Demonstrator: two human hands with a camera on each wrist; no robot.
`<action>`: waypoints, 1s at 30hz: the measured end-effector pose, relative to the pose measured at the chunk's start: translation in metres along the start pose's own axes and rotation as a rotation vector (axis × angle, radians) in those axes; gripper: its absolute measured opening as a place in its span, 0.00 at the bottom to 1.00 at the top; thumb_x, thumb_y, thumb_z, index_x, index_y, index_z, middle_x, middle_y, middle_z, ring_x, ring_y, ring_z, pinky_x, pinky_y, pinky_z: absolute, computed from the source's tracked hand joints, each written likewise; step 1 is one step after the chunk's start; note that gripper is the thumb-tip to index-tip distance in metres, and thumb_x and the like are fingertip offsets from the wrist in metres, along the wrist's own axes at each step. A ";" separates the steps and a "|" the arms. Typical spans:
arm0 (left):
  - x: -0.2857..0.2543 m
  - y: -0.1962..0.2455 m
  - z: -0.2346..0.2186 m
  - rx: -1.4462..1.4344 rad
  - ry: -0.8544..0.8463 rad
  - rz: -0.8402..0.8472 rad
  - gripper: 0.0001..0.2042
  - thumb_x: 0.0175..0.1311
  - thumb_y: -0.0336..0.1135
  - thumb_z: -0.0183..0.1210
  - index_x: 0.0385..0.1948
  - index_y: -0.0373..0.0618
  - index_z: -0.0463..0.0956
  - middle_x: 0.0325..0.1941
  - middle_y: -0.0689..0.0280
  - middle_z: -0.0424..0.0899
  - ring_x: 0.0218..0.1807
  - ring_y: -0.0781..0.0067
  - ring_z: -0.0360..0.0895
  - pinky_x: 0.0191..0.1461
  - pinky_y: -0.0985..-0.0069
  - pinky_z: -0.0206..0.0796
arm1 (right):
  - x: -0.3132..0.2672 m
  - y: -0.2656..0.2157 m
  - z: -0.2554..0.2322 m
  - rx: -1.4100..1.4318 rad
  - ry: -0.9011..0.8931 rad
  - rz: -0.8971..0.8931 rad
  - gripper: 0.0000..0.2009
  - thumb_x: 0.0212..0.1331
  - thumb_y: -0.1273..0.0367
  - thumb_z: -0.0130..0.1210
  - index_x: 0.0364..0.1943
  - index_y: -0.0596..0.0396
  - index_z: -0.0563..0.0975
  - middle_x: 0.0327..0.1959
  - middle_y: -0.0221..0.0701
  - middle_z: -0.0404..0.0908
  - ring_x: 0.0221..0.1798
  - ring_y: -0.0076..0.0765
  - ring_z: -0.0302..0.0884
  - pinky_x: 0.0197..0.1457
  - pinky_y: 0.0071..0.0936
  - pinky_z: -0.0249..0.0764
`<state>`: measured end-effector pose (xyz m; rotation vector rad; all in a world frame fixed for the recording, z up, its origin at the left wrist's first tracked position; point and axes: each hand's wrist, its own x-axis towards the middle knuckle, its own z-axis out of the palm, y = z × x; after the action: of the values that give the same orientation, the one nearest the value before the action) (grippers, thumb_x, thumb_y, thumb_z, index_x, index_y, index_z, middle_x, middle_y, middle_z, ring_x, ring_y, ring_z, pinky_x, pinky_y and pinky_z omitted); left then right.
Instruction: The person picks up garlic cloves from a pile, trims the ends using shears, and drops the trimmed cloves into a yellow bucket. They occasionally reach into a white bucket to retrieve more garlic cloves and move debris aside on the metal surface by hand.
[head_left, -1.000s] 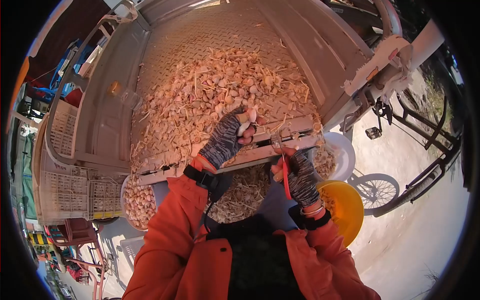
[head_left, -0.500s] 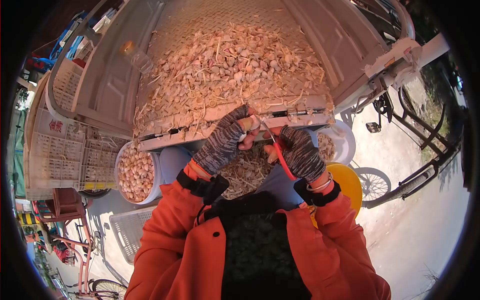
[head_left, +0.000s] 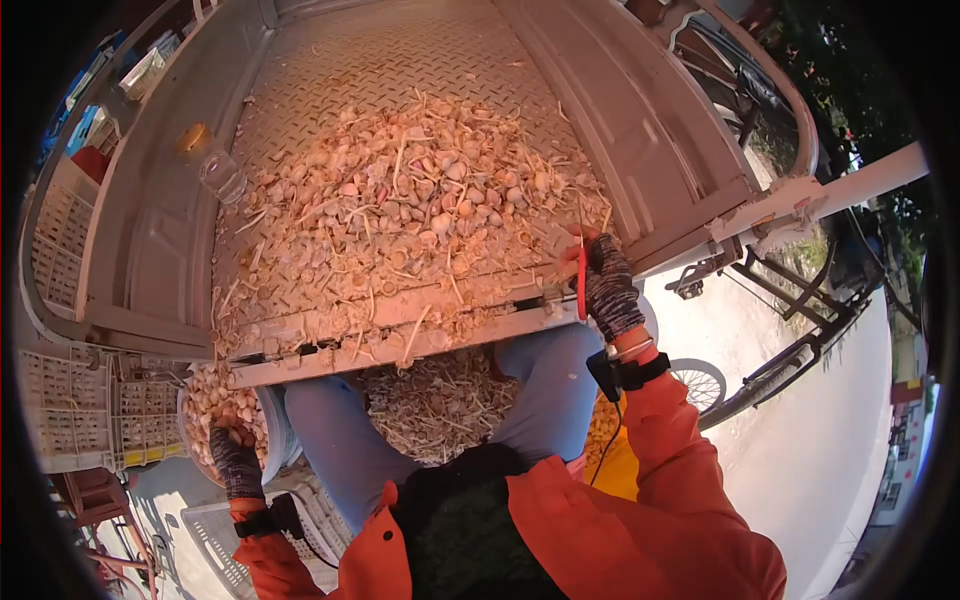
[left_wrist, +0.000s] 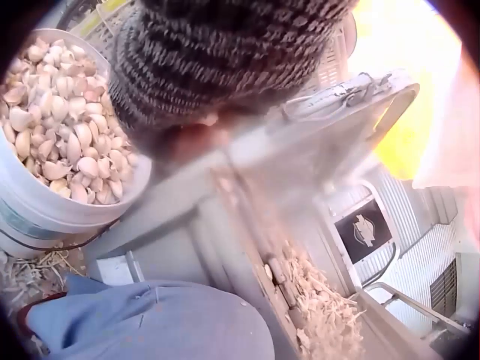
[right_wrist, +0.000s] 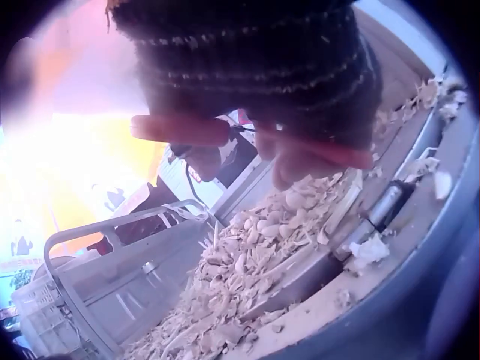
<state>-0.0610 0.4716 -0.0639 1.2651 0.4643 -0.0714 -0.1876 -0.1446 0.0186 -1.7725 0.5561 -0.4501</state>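
My left hand (head_left: 237, 466), in a grey knitted fingerless glove, is over a white bucket (left_wrist: 52, 210) of loose garlic cloves (left_wrist: 75, 135). Its fingertips are blurred or hidden, so whether they hold a clove cannot be told. In my right hand (head_left: 608, 288) are red-handled scissors (head_left: 582, 282), gripped above the front right edge of a metal cart bed (head_left: 400, 65), blades pointing away from me. The right wrist view shows the red handle (right_wrist: 180, 130) against the dark glove. A wide heap of garlic and dry stalks (head_left: 430, 190) covers the bed.
A clear jar with an orange lid (head_left: 222, 176) lies by the bed's left wall. Dry scraps (head_left: 430, 405) lie between my knees. A yellow basin (head_left: 622, 468) is at the right, a grey crate (head_left: 212, 535) low on the left, a bicycle wheel (head_left: 700, 384) beyond.
The hands were together over the bed's front edge; my left hand has moved down and left to the bucket. My right hand, still with the scissors, has moved right and slightly away from me.
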 end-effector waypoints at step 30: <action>-0.165 -0.005 0.345 0.631 -0.882 1.130 0.14 0.61 0.30 0.59 0.49 0.44 0.78 0.41 0.61 0.82 0.41 0.65 0.79 0.45 0.73 0.70 | -0.037 -0.090 0.041 0.658 -0.725 0.296 0.22 0.59 0.65 0.59 0.55 0.61 0.70 0.33 0.26 0.74 0.32 0.19 0.71 0.35 0.15 0.71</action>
<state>-0.1096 0.1165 0.0700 1.7816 -1.1308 0.1956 -0.1825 -0.0709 0.0939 -1.0771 0.1130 0.2149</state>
